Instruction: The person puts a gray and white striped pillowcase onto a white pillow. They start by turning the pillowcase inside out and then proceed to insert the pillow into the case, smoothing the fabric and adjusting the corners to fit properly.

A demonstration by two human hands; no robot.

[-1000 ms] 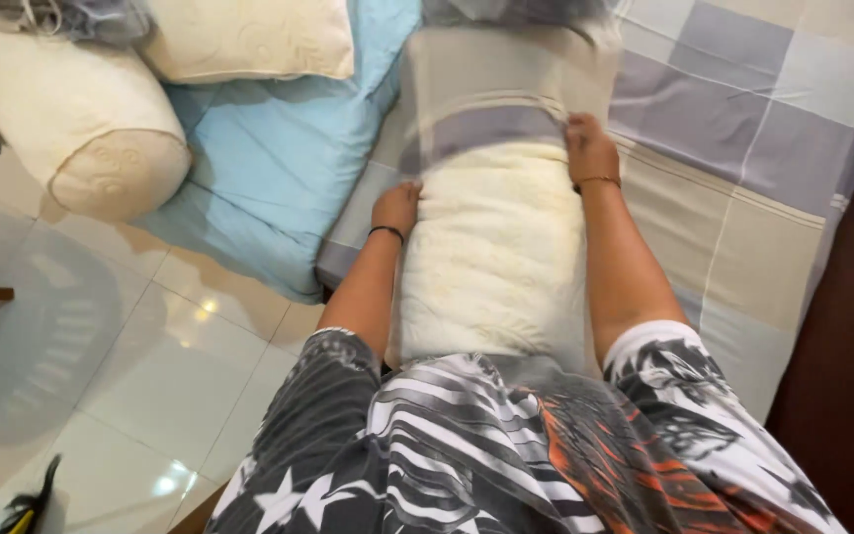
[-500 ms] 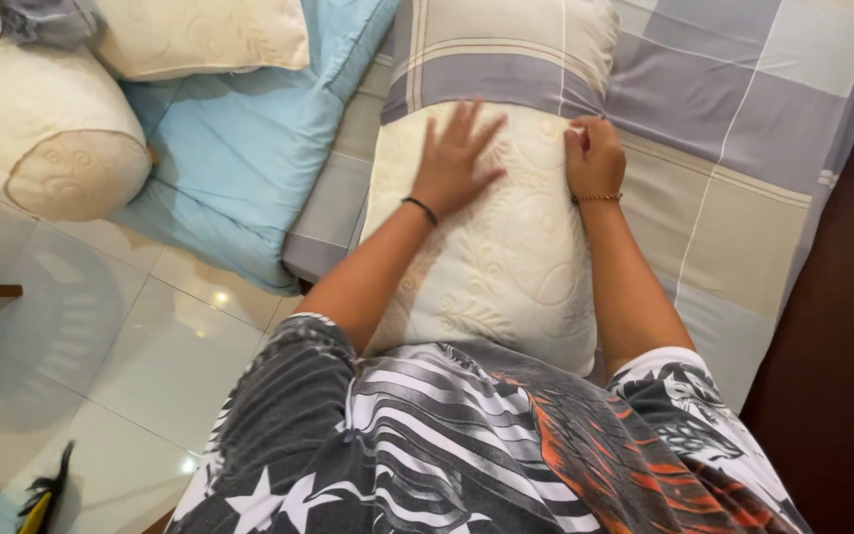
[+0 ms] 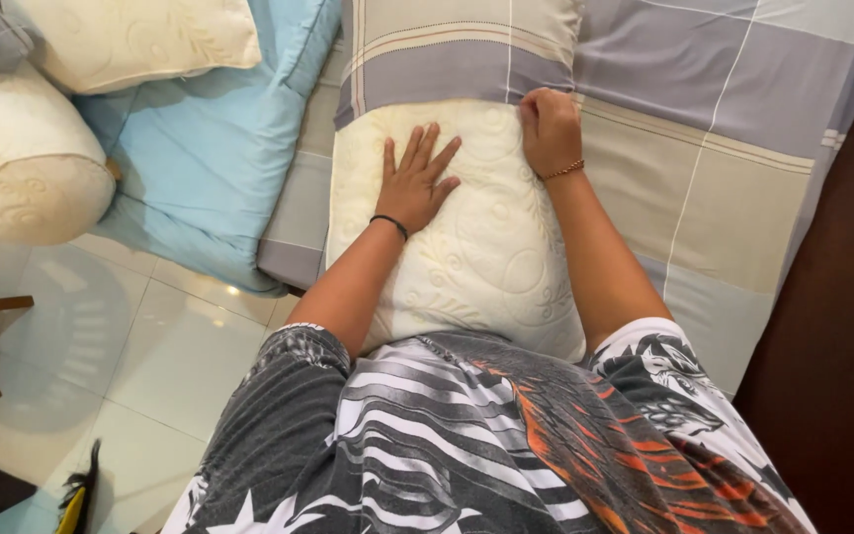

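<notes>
Left hand: our left hand [image 3: 415, 183] lies flat and fully open, fingers spread, palm down on the cream quilted pillow [image 3: 467, 237]. It grips nothing; we judge it is pressing the pillow down to keep it from sliding.

Right hand: our right hand [image 3: 549, 129] is curled into a closed fist at the pillow's upper right corner, just where the checked pillowcase [image 3: 462, 49] begins. We judge it has pinched the pillowcase's edge, but the fingers hide the contact, so we cannot tell for certain what it has hold of.

Pillow: lengthwise on the bed, near end against our torso, far end tucked inside the pillowcase.

Pillowcase as container: grey, beige and lilac checks with fine stripes. It covers only the pillow's far end; most of the cream body is still bare. The open mouth runs across the pillow just beyond both hands.

Bed sheet: the checked bed sheet [image 3: 724, 129], in the same pattern as the case, lies under the pillow and spreads to the right.

Left of the bed: a light blue quilt [image 3: 219, 148] hangs over the mattress edge toward the tiled floor [image 3: 150, 356].

Further out: a second cream pillow [image 3: 130, 40] rests on the quilt's upper part; a cream bolster [image 3: 22, 163] sits just beside it at far left, round end facing us.

Wrists: dark band on the left, thin beaded bracelet on the right.
</notes>
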